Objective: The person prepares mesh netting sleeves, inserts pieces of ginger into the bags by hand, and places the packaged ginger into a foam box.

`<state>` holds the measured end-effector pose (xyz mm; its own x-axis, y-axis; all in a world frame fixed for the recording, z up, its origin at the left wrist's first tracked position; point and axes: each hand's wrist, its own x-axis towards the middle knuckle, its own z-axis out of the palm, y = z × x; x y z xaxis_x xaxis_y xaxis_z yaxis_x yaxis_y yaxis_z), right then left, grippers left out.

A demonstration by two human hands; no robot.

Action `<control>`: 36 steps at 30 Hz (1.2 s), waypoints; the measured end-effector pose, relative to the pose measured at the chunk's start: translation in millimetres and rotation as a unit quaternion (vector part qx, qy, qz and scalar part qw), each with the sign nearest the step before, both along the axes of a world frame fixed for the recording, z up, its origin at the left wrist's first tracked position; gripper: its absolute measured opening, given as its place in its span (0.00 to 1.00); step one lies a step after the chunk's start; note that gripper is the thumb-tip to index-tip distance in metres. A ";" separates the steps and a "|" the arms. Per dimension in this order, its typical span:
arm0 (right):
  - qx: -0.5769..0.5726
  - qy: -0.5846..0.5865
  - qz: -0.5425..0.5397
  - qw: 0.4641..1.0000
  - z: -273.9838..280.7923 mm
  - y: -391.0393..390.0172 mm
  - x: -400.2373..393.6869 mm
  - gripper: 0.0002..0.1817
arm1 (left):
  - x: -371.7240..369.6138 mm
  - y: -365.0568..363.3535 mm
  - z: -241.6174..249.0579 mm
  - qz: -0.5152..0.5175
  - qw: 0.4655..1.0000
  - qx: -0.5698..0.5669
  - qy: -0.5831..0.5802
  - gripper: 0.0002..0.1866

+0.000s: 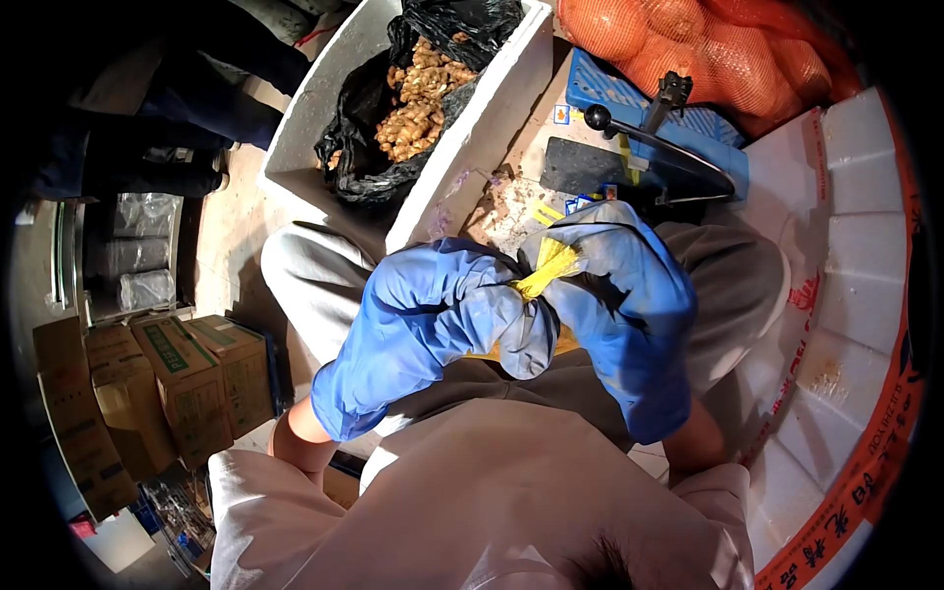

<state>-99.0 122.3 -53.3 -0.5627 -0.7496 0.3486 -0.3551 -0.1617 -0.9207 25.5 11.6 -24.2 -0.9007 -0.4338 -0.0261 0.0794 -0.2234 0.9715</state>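
In the middle of the frame, the left hand (442,305) and right hand (629,305) both pinch the bunched yellow net (551,267). This looks like the gathering step; the next move seems to need a tight grip.

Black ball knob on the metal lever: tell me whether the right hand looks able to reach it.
Probably yes: the black ball knob stands just beyond the right hand, and nothing visible blocks the way, though that hand would likely need to release the gathered yellow mesh first.
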 end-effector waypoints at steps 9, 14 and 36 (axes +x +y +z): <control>-0.079 -0.016 0.064 0.995 2.8 0.2 -14.1 0.14 | -4.9 8.1 5.3 0.017 0.996 -0.080 0.031 0.07; -0.018 -0.055 0.003 0.998 1.7 6.3 -4.0 0.12 | -5.3 13.0 6.9 0.074 0.970 -0.230 -0.032 0.05; -0.053 -0.022 0.005 0.998 13.4 -9.3 10.3 0.17 | -12.2 13.0 3.6 0.220 0.950 -0.219 0.003 0.04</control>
